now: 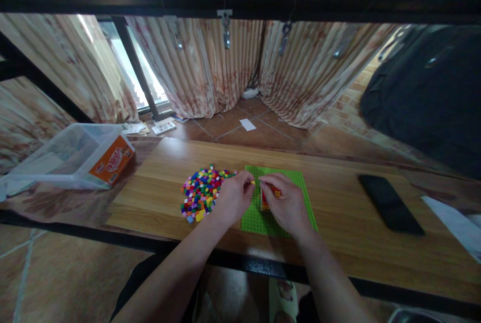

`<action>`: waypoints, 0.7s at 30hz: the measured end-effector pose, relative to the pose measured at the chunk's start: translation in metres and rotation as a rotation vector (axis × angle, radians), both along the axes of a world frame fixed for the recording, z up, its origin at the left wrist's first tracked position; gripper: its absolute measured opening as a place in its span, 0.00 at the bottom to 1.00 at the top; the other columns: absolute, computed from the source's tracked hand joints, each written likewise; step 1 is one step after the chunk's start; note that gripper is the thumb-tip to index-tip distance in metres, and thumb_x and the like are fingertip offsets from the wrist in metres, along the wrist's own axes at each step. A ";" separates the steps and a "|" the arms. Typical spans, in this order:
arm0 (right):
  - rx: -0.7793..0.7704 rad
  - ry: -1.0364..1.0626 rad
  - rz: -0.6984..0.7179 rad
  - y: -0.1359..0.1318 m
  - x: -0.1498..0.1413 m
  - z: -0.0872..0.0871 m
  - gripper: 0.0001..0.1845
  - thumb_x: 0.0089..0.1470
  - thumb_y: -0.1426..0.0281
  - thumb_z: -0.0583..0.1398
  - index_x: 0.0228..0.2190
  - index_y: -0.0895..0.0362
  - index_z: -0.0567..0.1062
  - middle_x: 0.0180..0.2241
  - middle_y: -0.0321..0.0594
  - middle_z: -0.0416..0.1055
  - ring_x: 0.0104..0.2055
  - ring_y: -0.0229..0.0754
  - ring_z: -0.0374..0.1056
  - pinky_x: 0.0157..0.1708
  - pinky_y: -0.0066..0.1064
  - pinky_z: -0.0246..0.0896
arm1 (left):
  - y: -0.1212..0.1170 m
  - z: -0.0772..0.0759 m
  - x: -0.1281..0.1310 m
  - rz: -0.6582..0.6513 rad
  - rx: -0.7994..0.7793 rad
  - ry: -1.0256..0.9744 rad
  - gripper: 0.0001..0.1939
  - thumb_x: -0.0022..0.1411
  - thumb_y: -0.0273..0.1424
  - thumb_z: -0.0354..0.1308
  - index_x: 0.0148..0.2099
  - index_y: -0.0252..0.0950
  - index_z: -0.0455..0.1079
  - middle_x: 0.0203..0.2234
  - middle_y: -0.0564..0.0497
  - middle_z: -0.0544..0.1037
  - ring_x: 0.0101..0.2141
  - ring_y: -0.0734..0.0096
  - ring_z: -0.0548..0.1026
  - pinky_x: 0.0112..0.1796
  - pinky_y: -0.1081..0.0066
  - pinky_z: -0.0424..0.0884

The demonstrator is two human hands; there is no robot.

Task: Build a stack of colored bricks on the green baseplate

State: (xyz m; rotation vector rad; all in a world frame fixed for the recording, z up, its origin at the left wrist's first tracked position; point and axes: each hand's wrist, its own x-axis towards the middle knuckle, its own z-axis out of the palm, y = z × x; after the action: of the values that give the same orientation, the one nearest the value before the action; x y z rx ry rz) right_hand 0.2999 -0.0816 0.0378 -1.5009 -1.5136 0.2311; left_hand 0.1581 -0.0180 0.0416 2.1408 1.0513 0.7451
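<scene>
A green baseplate (296, 182) lies on the wooden table (338, 212). Both my hands meet over its left part. My left hand (233, 197) is closed in a pinch on a small yellow brick (253, 182) at its fingertips. My right hand (285, 202) is wrapped round a small stack of red and yellow bricks (265, 198) that stands on the baseplate. A heap of loose bricks (201, 191) in many colours lies just left of the baseplate, beside my left hand.
A black phone (390, 203) lies on the table to the right. A clear plastic box with an orange label (75, 155) sits at the left. White paper (454, 222) is at the far right edge. A black metal bar (240, 4) crosses overhead.
</scene>
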 end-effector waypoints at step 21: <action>0.056 0.001 0.040 0.000 -0.006 -0.001 0.10 0.57 0.74 0.58 0.35 0.51 0.79 0.35 0.37 0.77 0.38 0.40 0.72 0.41 0.33 0.67 | -0.001 -0.004 0.007 -0.063 -0.398 -0.485 0.08 0.55 0.19 0.55 0.36 0.33 0.72 0.29 0.50 0.79 0.31 0.73 0.76 0.35 0.73 0.72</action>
State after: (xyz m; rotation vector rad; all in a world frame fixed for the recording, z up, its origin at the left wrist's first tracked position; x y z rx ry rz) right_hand 0.2944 -0.0813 0.0372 -1.4275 -1.5378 0.2115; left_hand 0.1649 -0.0188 0.0374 1.5431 0.7867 0.8824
